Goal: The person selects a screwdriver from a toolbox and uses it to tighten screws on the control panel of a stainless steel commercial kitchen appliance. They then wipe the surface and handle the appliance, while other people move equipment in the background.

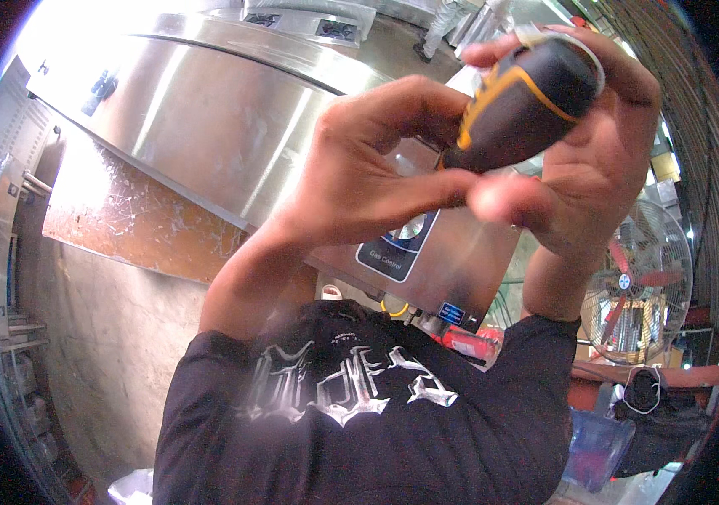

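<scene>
Pinching the narrow end of a black-and-yellow tool handle (524,105), the left hand (355,160) has thumb and index finger closed in at its tip. Handle is at chest front, raised above a steel unit (233,118), tilted, fat end up and to the right. Right hand (595,160) is palm-in behind it, fingers curled around the fat end, thumb near the left thumb and blurred. Can't tell if the right fingers press on it or just cup it. Tool's working end is hidden by the left hand. Below the hands: control dial (411,229) on the unit's side. Beside the unit: scratched brown board (141,215). Wearer's right: caged fan (625,282) with red blades, black bag (663,425), blue bin (588,446). Far side, top: another person's leg (442,32).
</scene>
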Tool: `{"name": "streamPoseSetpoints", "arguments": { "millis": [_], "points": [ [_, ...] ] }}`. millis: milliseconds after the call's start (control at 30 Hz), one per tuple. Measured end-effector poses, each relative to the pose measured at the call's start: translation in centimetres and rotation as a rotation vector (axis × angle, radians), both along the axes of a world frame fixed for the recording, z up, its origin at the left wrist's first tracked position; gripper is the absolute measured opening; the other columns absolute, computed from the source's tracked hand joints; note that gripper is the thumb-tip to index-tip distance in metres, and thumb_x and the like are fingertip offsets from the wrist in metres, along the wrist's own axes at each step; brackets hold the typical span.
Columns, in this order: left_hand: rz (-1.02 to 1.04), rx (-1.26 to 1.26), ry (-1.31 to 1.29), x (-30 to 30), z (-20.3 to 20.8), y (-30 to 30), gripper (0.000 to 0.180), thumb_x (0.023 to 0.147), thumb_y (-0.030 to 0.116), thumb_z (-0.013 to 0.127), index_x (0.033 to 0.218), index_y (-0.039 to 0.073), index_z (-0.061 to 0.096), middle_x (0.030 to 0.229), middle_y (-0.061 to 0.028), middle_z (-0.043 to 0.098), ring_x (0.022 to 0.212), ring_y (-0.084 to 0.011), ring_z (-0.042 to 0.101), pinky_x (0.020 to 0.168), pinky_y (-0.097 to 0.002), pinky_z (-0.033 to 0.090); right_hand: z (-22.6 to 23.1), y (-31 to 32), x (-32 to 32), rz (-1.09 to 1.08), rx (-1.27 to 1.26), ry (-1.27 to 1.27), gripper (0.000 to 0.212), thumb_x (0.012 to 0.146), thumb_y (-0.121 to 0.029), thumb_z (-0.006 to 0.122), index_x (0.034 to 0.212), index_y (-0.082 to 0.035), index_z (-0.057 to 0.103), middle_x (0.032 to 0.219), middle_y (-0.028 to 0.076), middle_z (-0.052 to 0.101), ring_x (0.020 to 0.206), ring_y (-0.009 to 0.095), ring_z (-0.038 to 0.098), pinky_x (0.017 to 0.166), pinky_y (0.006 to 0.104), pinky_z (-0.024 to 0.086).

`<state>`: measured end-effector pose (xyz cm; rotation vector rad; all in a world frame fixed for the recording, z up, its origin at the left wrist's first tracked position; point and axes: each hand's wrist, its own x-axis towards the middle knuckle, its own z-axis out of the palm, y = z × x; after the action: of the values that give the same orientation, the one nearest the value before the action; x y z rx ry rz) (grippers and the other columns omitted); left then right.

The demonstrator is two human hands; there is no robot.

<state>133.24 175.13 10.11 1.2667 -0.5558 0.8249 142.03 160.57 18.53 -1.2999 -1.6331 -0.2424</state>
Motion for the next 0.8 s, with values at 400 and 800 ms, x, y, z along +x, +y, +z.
{"name": "streamPoseSetpoints", "arguments": {
  "millis": [400,800],
  "points": [
    [0.257,0.065,0.149,-1.2,0.6,0.4,0.041,0.077,0.021,0.091,0.103,0.0,0.068,0.087,-0.0036,0.071,0.084,-0.0117,0.067,0.077,-0.029,0.055,3.7,1.1,-4.3,-0.352,-0.203,-0.324,0.092,0.079,-0.03,0.09,0.148,0.005,0.041,0.118,0.016,0.065,0.108,0.023,0.068,0.102,0.039,0.052],
    [0.19,0.087,0.08,-0.5,0.5,0.2,0.048,0.08,0.018,0.089,0.119,-0.001,0.066,0.103,-0.0075,0.074,0.095,-0.0126,0.069,0.084,-0.0287,0.055,2.3,0.6,1.2,0.08,-0.049,-0.133,0.066,0.078,-0.01,0.087,0.133,0.0,0.053,0.107,0.012,0.067,0.103,0.02,0.068,0.095,0.0383,0.054]
  ]
}}
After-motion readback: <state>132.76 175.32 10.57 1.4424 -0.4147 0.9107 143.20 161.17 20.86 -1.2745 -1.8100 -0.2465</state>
